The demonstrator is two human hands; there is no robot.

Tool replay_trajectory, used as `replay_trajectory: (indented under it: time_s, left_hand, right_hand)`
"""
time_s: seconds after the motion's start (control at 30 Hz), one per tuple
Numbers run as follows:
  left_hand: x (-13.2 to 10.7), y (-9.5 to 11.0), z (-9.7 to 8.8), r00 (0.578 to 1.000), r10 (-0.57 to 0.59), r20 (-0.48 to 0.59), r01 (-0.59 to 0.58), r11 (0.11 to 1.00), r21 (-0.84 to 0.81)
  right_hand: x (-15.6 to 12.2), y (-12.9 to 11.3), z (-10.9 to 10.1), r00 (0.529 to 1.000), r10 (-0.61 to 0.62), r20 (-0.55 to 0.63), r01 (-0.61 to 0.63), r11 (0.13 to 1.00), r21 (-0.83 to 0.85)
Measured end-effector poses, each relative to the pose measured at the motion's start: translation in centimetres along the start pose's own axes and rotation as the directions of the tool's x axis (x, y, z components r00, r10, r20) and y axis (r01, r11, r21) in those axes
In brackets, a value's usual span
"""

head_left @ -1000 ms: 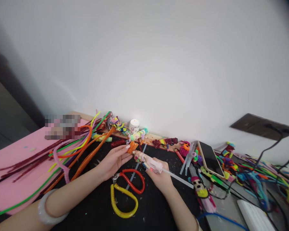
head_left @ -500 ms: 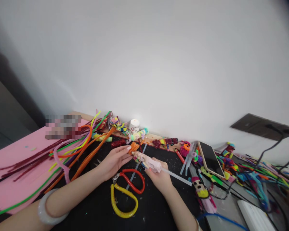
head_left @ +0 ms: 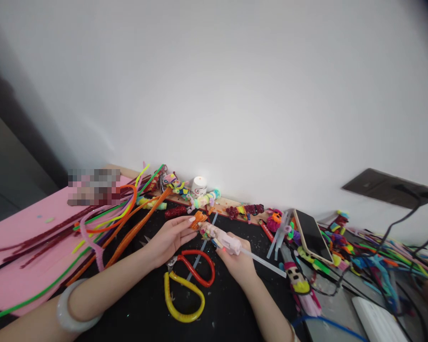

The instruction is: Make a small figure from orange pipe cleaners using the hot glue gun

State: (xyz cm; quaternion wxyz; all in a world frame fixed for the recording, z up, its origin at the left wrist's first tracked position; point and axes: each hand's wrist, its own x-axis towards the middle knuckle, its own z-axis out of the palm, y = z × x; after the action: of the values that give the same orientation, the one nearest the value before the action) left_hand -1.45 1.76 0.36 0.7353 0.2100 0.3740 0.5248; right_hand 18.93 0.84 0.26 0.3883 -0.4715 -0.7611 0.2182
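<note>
My left hand pinches a small orange pipe-cleaner piece between thumb and fingertips. Wrapped in my right hand is a pale pink hot glue gun, its tip pointing left at the orange piece. Whether the tip touches it I cannot tell. A clear glue stick sticks out of the back of the gun. Below my hands lie scissors with one red handle and one yellow handle; their blades are partly hidden under my left forearm.
Pipe cleaners spread over the pink surface at left. Along the wall stand a white jar and several pipe-cleaner figures. Loose glue sticks, a phone, a doll figure and black cables lie right.
The glue gun has shifted very slightly to the right, and a small red light now shows on it. My left hand keeps its pinch on the orange piece.
</note>
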Motion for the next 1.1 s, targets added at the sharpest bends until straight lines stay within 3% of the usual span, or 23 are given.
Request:
replay_trajectory:
  time_s: [0.73,1.1]
  left_hand:
    - [-0.02,-0.01,-0.21,0.999,-0.031,0.008,0.03,0.997,0.071]
    - [-0.13,0.2,0.19,1.0,-0.023,-0.016,0.024,1.0,0.018]
  right_hand:
    - [0.06,0.25,-0.36,0.992,0.041,-0.119,-0.047,0.998,-0.052]
    - [0.05,-0.6,-0.26,1.0,0.003,-0.01,-0.003,0.998,-0.067]
